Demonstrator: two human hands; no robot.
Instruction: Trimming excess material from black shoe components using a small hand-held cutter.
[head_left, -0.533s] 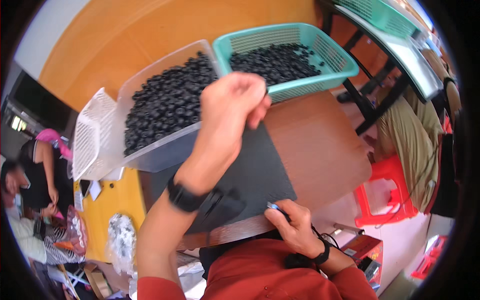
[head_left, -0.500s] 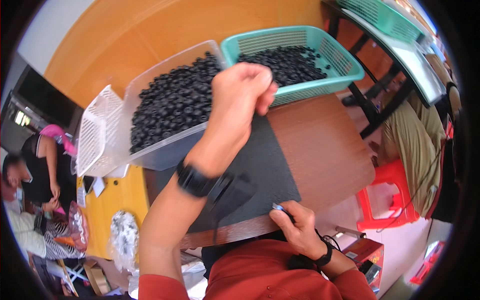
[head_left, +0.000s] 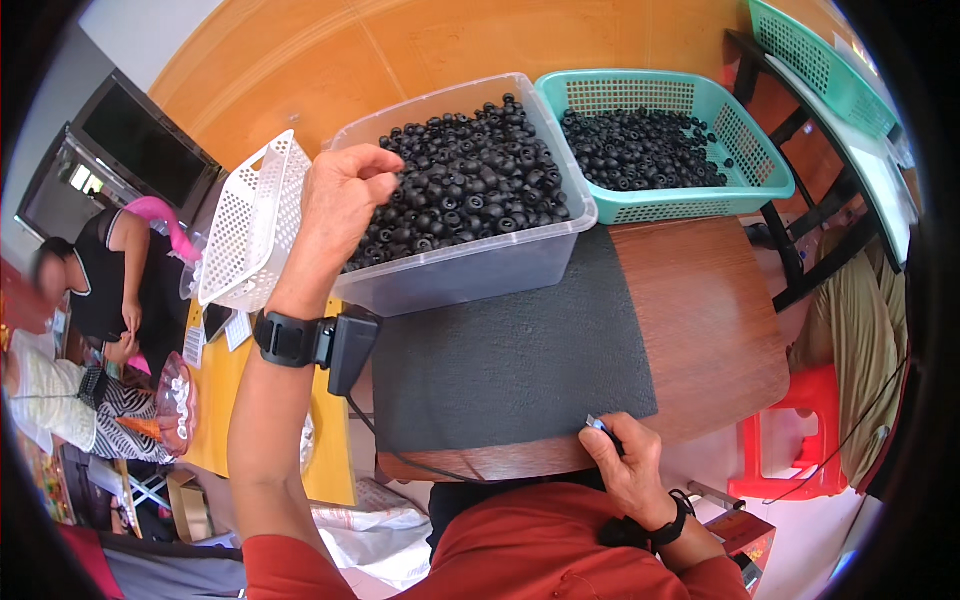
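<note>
My left hand hangs over the left side of a clear plastic bin, its fingers and thumb curled together. Whether anything is pinched in them is hidden. Small black round pieces with holes are heaped in the bin, close to those fingertips. At the front edge of the brown table, my right hand is closed round a small blue cutter; its short metal tip pokes out past the thumb. A dark grey mat lies between my hands.
A green basket with more black pieces stands right of the bin. On the left are a white perforated basket and a yellow table. A red stool and one person are at right; another person sits far left.
My left hand has moved left, from near the green basket's front corner to the clear bin's left side. The right hand keeps the cutter at the table edge. The view has shifted.
</note>
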